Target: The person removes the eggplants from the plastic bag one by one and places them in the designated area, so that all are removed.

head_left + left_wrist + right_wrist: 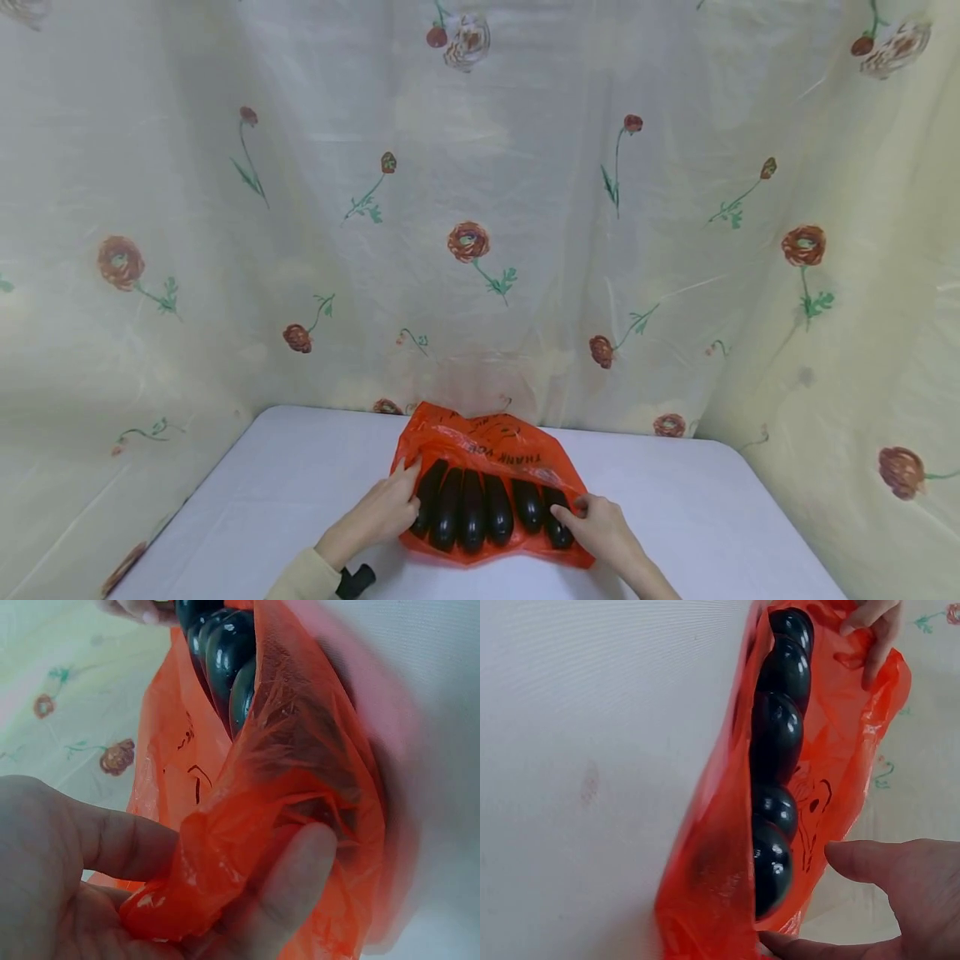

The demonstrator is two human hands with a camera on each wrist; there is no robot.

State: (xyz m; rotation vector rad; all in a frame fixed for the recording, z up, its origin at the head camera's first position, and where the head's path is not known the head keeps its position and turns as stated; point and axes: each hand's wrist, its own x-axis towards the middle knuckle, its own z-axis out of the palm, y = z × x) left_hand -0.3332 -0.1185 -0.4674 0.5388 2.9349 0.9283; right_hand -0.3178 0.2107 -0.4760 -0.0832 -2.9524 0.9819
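An orange-red plastic bag (517, 446) with dark "THANK YOU" lettering lies on the white table, its mouth toward me. Inside it, several glossy dark eggplants (473, 517) lie side by side. At the bag's left edge my left hand (382, 504) holds the film; in the left wrist view the bunched bag (202, 862) sits between thumb and finger. My right hand (603, 529) is at the right edge, beside the outermost eggplant (557, 517). In the right wrist view its thumb (862, 859) and finger are straight and apart, the finger touching the bag.
A white-covered table (675, 492) spreads out on both sides of the bag. Behind and beside it hangs a pale curtain (540, 250) with red flowers. A small black device (356, 581) shows by the left wrist.
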